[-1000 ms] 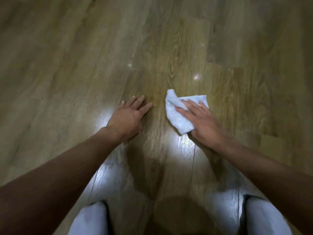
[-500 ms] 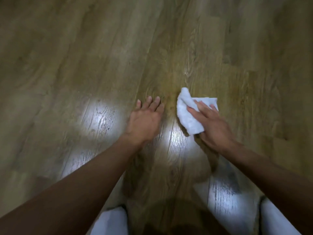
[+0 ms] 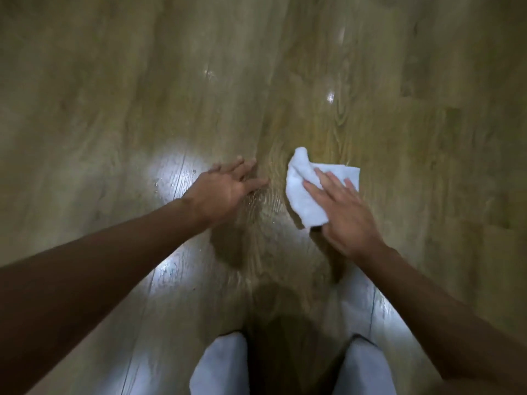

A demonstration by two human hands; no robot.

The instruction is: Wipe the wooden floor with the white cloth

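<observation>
Cloth first: the crumpled white cloth [image 3: 302, 195] lies on the glossy brown wooden plank floor [image 3: 114, 109], just at three o'clock of the middle of my view, with one corner bunched up toward twelve o'clock. My right hand [image 3: 345, 212] lies on top of it, fingers straight and pointing toward eleven o'clock, pressing it down onto the boards. Nothing I can see curls round it, though I cannot make out my thumb at the cloth's near edge. My left hand [image 3: 225, 192] is at nine o'clock of centre, near the cloth but apart from it. It lies palm down on the floor, fingers straight and spread toward two o'clock, holding nothing. A bright white glare [image 3: 168, 172] shines off the planks at nine o'clock of that hand, with small wet-looking specks in it. Two small glints sit farther out, toward twelve and one o'clock. Down at six o'clock, my two knees [image 3: 219, 363] in pale fabric frame a dark shadow between them.
</observation>
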